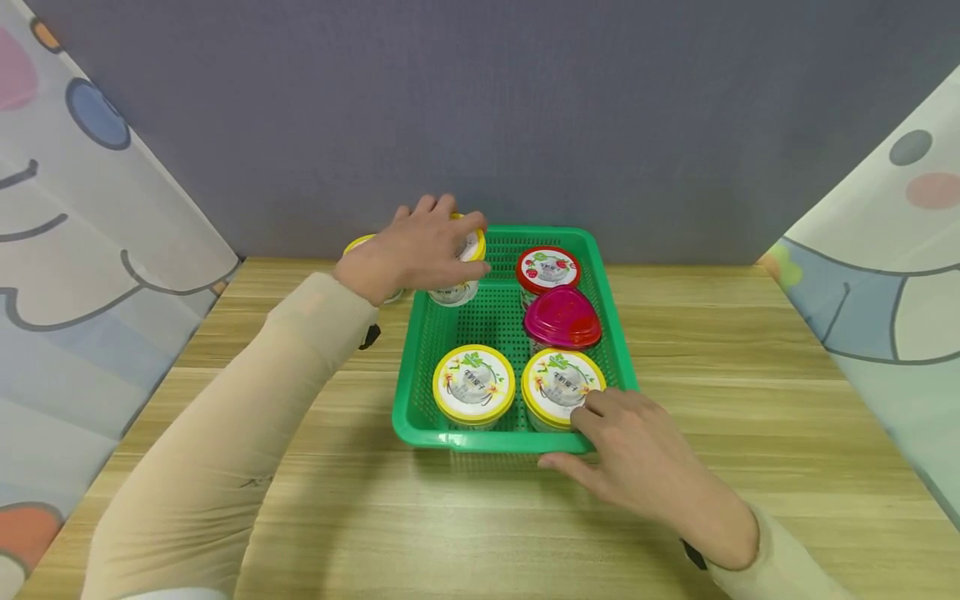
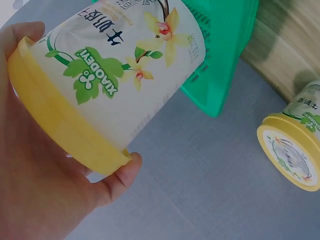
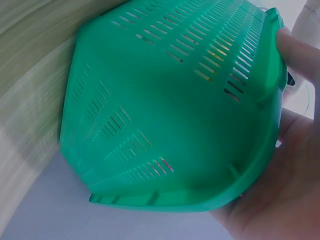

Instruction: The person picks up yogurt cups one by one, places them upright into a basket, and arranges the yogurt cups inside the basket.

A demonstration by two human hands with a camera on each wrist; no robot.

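Note:
My left hand [image 1: 423, 250] grips a white yogurt tub [image 1: 456, 295] by its yellow lid, over the back left of the green plastic basket [image 1: 403, 400]. In the left wrist view, thumb and fingers span the lid of this tub [image 2: 125, 65], printed with flowers and a green leaf. My right hand [image 1: 637, 454] holds the basket's near right corner, with the thumb outside the rim; the right wrist view shows it on the basket wall [image 3: 165, 110]. Inside stand two yellow-lidded tubs [image 1: 474, 383] in front, a red-lidded tub [image 1: 548, 268] behind, and a magenta-lidded container [image 1: 562, 319] between.
Another yellow-lidded tub [image 2: 290, 157] stands on the wooden table [image 1: 750, 400] left of the basket, mostly behind my left hand in the head view. A grey panel [image 1: 480, 108] rises behind the table, with cartoon-printed sheets [image 1: 885, 275] at both sides.

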